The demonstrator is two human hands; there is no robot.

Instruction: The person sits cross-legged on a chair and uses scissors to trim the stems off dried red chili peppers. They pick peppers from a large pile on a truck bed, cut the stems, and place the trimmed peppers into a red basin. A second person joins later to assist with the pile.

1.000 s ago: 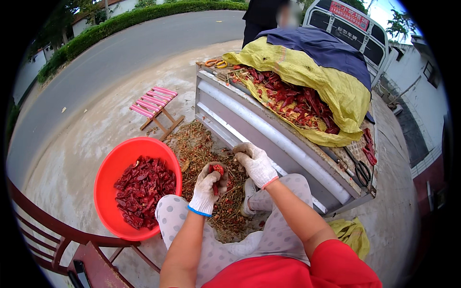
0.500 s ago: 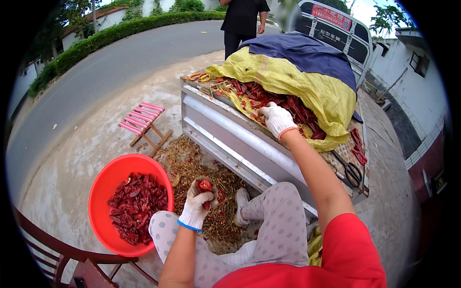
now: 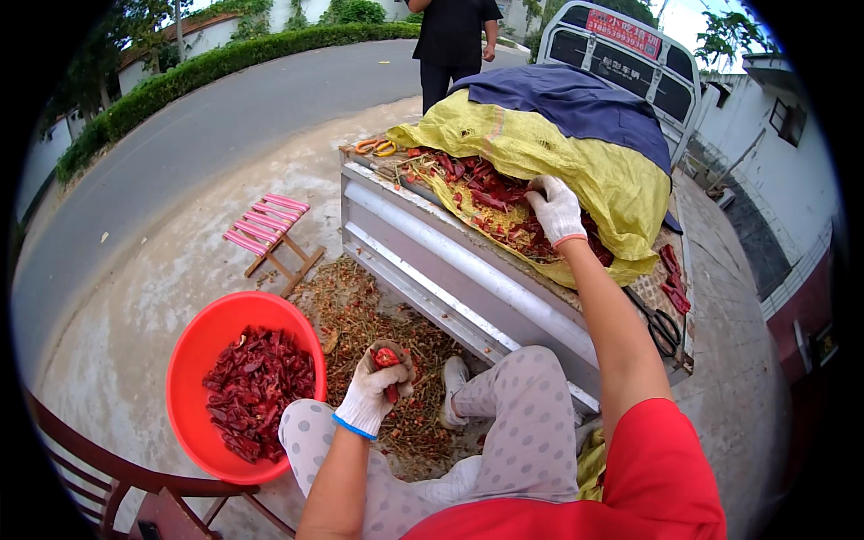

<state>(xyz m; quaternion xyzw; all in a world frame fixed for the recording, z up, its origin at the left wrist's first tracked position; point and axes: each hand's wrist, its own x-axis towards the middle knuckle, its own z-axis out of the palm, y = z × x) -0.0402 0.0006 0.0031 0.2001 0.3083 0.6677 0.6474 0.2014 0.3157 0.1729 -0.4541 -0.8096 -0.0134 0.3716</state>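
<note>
My left hand [image 3: 373, 385], in a white work glove with a blue cuff, is closed round dried red chili peppers [image 3: 386, 358] above my lap. At the truck bed, my gloved right hand [image 3: 555, 211] reaches into a heap of dried red chilies [image 3: 486, 184]. Its fingers are bent together at the heap, and what they pinch is hidden. A yellow woven sack [image 3: 540, 144] lies under and over this heap, with a dark blue cloth [image 3: 567, 90] on top. Cut chilies [image 3: 256, 382] fill part of a red basin [image 3: 184, 396] to my left.
Orange-handled scissors [image 3: 376, 147] lie at the bed's far left corner, black scissors [image 3: 661, 328] at its right. A striped folding stool [image 3: 267, 222] stands beyond the basin. Stems and scraps [image 3: 346, 297] cover the ground by my shoe. A person [image 3: 454, 40] stands behind the truck bed.
My right hand has moved right and slightly farther along the chili heap, uncovering loose chilies and yellow seeds. My left hand keeps its hold, shifting only slightly.
</note>
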